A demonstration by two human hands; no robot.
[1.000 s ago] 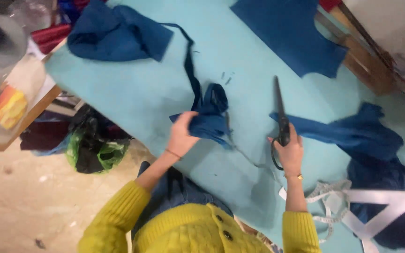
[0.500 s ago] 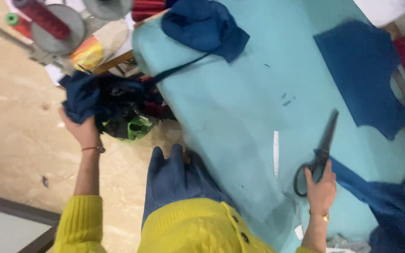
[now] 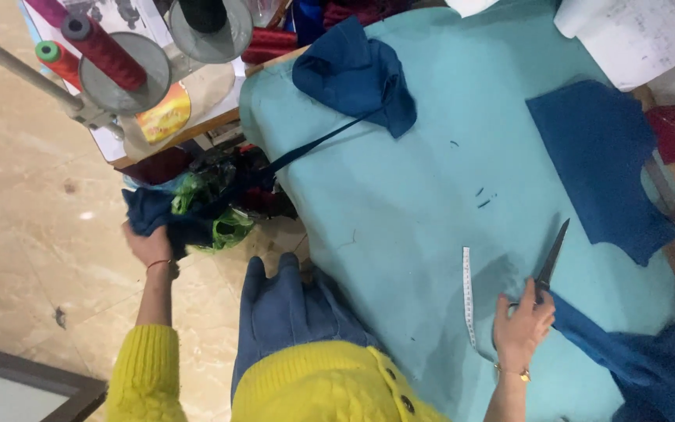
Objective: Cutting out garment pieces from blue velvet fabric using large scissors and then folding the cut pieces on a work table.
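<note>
My left hand (image 3: pixel 148 245) is out to the left over the floor, gripping a bundle of dark blue fabric scraps (image 3: pixel 164 220) next to a bag of scraps (image 3: pixel 224 207). A thin blue strip runs from there up onto the table. My right hand (image 3: pixel 522 327) rests on the light blue table cover (image 3: pixel 400 211), fingers on the handles of black scissors (image 3: pixel 550 262) whose blades point up and away. A white measuring tape (image 3: pixel 467 295) lies just left of that hand.
A folded dark blue cloth (image 3: pixel 355 76) lies at the table's far end, a cut blue panel (image 3: pixel 603 168) at the right, more blue cloth (image 3: pixel 634 355) at lower right. Thread cones (image 3: pixel 99 48) on a stand rise at upper left. White paper (image 3: pixel 650 35) sits top right.
My left hand carried the blue scraps off the table and down to the left beside the bag. My right hand stayed on the scissors, which now lie on the table.
</note>
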